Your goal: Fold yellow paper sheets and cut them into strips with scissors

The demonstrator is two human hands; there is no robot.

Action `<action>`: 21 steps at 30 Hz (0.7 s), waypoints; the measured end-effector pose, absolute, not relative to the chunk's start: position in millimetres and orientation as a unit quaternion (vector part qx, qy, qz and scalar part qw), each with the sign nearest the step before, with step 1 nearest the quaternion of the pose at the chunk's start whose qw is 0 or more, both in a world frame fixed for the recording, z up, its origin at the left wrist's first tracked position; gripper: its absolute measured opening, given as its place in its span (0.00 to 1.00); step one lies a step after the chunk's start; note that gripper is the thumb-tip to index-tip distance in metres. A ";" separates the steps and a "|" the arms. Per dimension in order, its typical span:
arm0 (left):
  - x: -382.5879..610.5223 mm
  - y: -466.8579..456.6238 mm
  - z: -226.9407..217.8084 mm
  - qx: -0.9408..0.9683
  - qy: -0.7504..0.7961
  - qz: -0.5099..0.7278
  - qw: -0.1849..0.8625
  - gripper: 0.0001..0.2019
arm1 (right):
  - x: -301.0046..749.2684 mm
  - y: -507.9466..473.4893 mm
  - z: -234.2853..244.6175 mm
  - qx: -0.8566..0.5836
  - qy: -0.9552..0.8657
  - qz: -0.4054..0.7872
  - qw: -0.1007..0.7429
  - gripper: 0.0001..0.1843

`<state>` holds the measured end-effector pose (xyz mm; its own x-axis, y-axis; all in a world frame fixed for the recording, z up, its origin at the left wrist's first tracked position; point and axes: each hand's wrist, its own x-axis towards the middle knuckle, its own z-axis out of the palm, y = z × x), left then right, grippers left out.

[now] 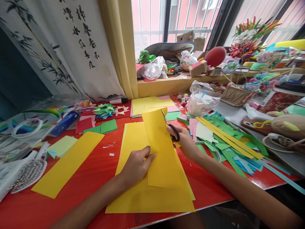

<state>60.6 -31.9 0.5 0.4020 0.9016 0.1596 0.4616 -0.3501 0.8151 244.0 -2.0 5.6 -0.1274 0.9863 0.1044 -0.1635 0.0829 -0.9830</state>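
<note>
My right hand (184, 141) grips a pair of scissors (175, 133) with black handles. Their blades point away from me, along the right edge of a yellow paper strip (162, 152) near its far end. On the strip's left edge, my left hand (137, 163) is closed, thumb and forefinger on the paper; the other fingers are mostly hidden. Beneath the strip lie larger yellow sheets (133, 197). Another wide yellow strip (69, 165) rests to the left, and two narrow yellow strips (228, 138) lie on the right over green paper scraps (228, 156).
On the red table (95, 178) are a hairbrush (30, 173), green paper squares (108, 126), a blue tube (64, 124) and folded paper stars (105, 110). Yellow sheets (152, 105) lie behind my work. A patterned cup (281, 95) and a plastic bag (202, 98) crowd the right.
</note>
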 end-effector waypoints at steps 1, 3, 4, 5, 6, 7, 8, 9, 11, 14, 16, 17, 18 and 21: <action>60.6 -31.9 0.4 0.762 0.450 0.309 0.350 0.10 | 244.2 -2.0 5.5 -0.399 -0.515 0.547 0.526 0.21; 60.5 -31.7 0.2 0.765 0.450 0.303 0.347 0.11 | 244.5 -2.1 5.2 -0.400 -0.514 0.546 0.527 0.21; 60.4 -31.6 0.1 0.766 0.450 0.302 0.346 0.11 | 244.5 -2.2 5.1 -0.400 -0.513 0.547 0.528 0.21; 60.3 -31.4 0.1 0.766 0.450 0.303 0.346 0.11 | 244.5 -2.2 5.0 -0.400 -0.510 0.548 0.529 0.21; 60.1 -31.3 0.0 0.765 0.450 0.305 0.346 0.11 | 244.5 -2.2 4.9 -0.399 -0.507 0.550 0.530 0.21; 60.0 -31.1 0.0 0.764 0.450 0.308 0.345 0.10 | 244.4 -2.1 4.9 -0.399 -0.503 0.552 0.531 0.22; 59.8 -30.8 -0.1 0.763 0.450 0.311 0.345 0.10 | 244.4 -2.0 4.8 -0.400 -0.500 0.553 0.533 0.22; 59.6 -30.6 -0.1 0.762 0.450 0.314 0.344 0.10 | 244.3 -1.8 4.7 -0.401 -0.498 0.554 0.534 0.22; 59.4 -30.2 -0.3 0.763 0.448 0.315 0.343 0.10 | 244.4 -1.6 4.6 -0.400 -0.498 0.552 0.536 0.21; 59.5 -30.2 -1.1 0.770 0.446 0.308 0.336 0.10 | 244.5 -1.3 4.5 -0.395 -0.503 0.553 0.535 0.21; 59.8 -30.6 -2.3 0.778 0.447 0.298 0.326 0.10 | 244.5 -1.3 4.5 -0.396 -0.503 0.552 0.534 0.21; 60.0 -30.8 -3.1 0.783 0.449 0.289 0.319 0.11 | 244.5 -1.4 4.5 -0.398 -0.502 0.552 0.534 0.22; 60.1 -31.0 -3.9 0.788 0.451 0.280 0.311 0.12 | 244.5 -1.4 4.7 -0.399 -0.500 0.552 0.536 0.22; 60.2 -31.6 -6.1 0.795 0.457 0.264 0.300 0.12 | 244.6 -1.5 5.2 -0.399 -0.497 0.555 0.535 0.22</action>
<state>60.2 -31.6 -6.1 0.4431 0.8845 0.1459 0.5674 -0.4027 0.7183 244.6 -1.5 5.2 -0.1104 0.9899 0.0884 -0.1975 0.0653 -0.9781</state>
